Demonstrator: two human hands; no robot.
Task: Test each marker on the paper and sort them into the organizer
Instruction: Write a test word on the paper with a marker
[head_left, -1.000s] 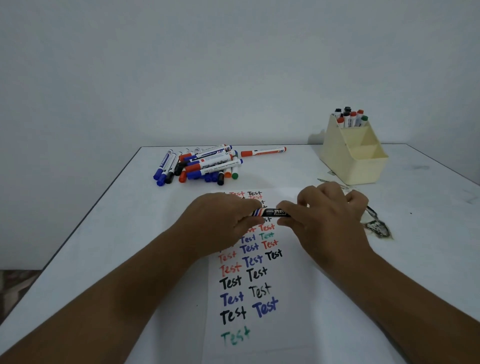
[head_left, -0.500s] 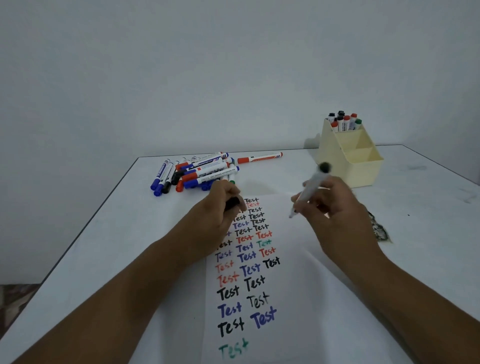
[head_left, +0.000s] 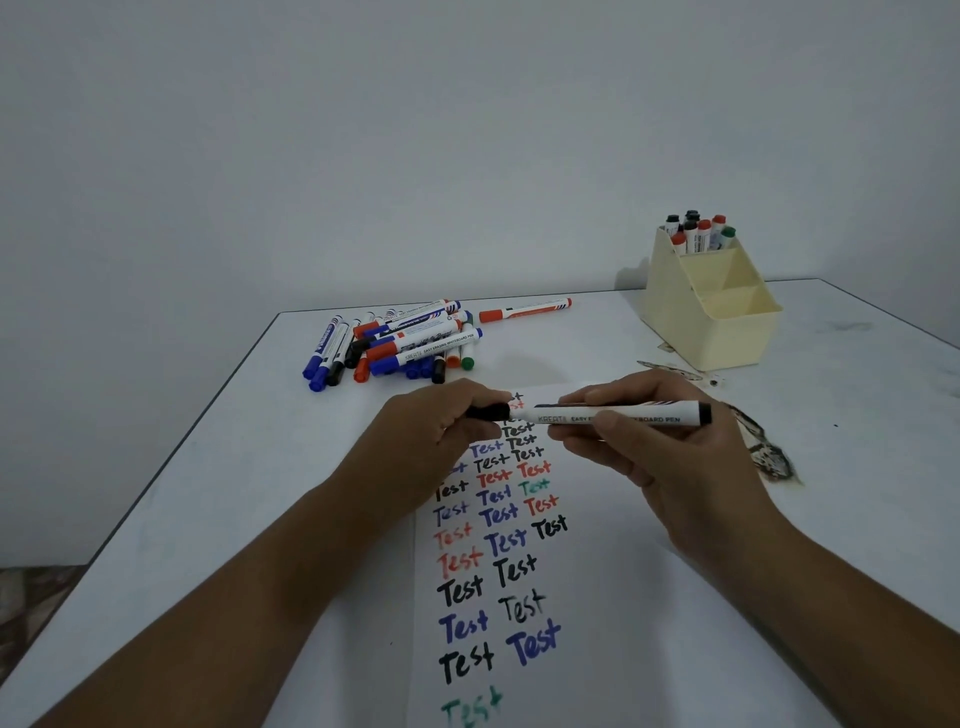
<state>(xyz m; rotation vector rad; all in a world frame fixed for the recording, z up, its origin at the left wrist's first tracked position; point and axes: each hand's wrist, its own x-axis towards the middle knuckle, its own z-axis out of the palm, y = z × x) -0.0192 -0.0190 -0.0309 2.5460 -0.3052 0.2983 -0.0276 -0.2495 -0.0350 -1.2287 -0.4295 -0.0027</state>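
Note:
A white sheet of paper (head_left: 597, 597) covered with "Test" in black, blue, red and green lies in front of me. Above its top end, my right hand (head_left: 670, 467) grips a white black-ended marker (head_left: 649, 414) that lies level, tip end to the left. My left hand (head_left: 431, 441) pinches its black cap (head_left: 491, 412) right at that tip end; whether the cap is seated I cannot tell. A cream organizer (head_left: 727, 332) stands at the back right, with several markers (head_left: 696, 231) upright in its rear compartment.
A pile of blue, red, black and green markers (head_left: 395, 343) lies at the back left of the white table (head_left: 234, 467). One red marker (head_left: 524, 310) lies apart behind it. Dark scraps or stains (head_left: 769, 452) mark the table right of the paper.
Both hands first held the capped marker level. Then the cap came off and my right hand tilted the marker up. Now the marker is level again, its tip end against the cap.

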